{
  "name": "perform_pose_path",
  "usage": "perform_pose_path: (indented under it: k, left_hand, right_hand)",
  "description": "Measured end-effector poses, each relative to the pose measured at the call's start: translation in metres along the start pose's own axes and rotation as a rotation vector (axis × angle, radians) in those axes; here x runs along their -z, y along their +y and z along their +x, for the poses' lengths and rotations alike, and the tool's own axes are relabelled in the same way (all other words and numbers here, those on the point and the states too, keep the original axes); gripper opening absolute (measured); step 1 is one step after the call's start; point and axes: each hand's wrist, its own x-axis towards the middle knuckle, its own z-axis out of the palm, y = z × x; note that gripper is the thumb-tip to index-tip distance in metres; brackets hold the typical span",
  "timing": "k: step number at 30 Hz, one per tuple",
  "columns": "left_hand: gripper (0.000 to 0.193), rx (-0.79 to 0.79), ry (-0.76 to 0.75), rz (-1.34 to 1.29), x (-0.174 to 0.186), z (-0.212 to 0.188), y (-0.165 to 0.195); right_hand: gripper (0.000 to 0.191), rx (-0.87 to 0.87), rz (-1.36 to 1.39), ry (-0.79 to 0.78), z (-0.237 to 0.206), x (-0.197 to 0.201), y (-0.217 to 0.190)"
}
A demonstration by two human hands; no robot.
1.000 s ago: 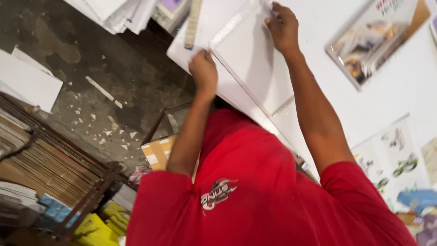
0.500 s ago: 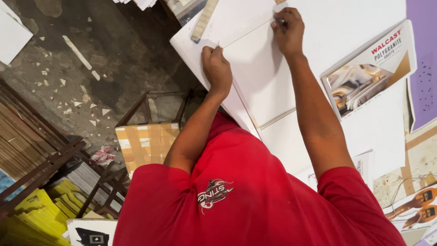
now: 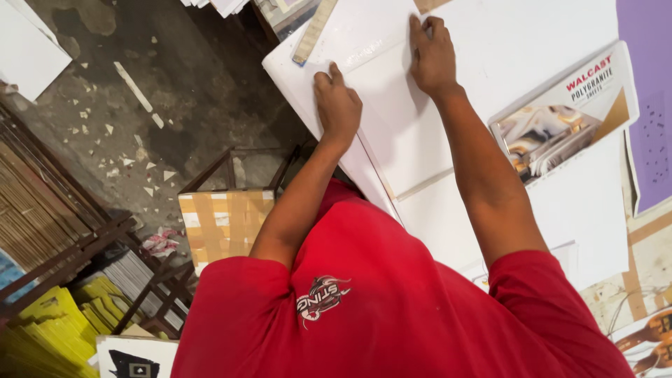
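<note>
There is one view only, from a camera worn on the head. It looks almost straight down over the red shirt point(image 3: 364, 308) and both forearms, close enough that the chest fills the lower frame. The picture is turned: the white table point(image 3: 518, 42) runs across the upper right, and the concrete floor point(image 3: 168, 91) lies at the upper left.

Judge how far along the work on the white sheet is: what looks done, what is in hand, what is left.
Done: a white sheet lies flat on the table, a ruler at its far edge. In hand: the left hand and right hand both press down on the sheet. Left: no cut, fold or mark can be made out on it, so whatever shaping it needs seems not yet done.
</note>
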Motion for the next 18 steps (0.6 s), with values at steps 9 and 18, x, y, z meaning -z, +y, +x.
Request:
perform_pose_path:
  k: [9, 18]
  left_hand:
    - [0.029, 0.308, -0.077, -0.344, 0.017, 0.014, -0.015]
    - [0.046, 0.069, -0.335, -0.212, 0.042, 0.011, -0.009]
  right_hand:
    - [0.109, -0.552, 0.481, -0.540, 0.034, 0.029, 0.004]
    - [0.103, 0.118, 0.187, -0.666, 0.049, 0.041, -0.017]
